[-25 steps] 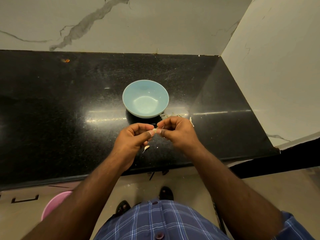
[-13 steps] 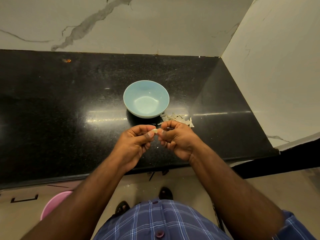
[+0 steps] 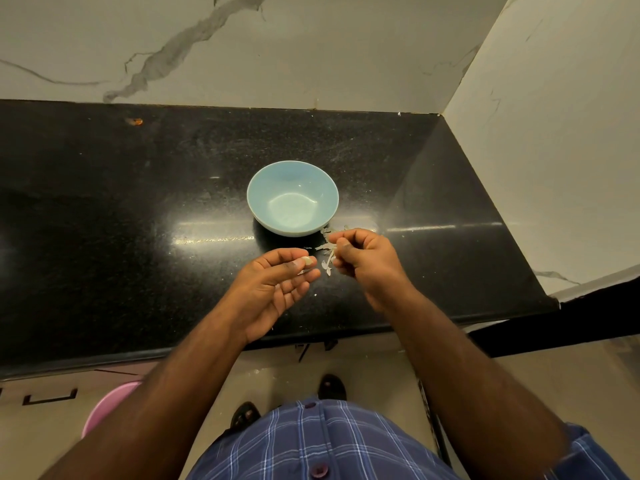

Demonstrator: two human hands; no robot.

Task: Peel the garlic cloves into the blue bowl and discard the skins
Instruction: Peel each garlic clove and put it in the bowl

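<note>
One pale peeled garlic clove (image 3: pixel 306 260) pinched in left hand (image 3: pixel 277 289), ready for glossy blue ceramic bowl (image 3: pixel 258 188); right hand (image 3: pixel 363 261) grasps papery skin strip (image 3: pixel 329 259), pulled clear.

One head-worn wide-angle view looks steeply down, close over a black counter (image 3: pixel 104 237) set in a wall corner.
</note>
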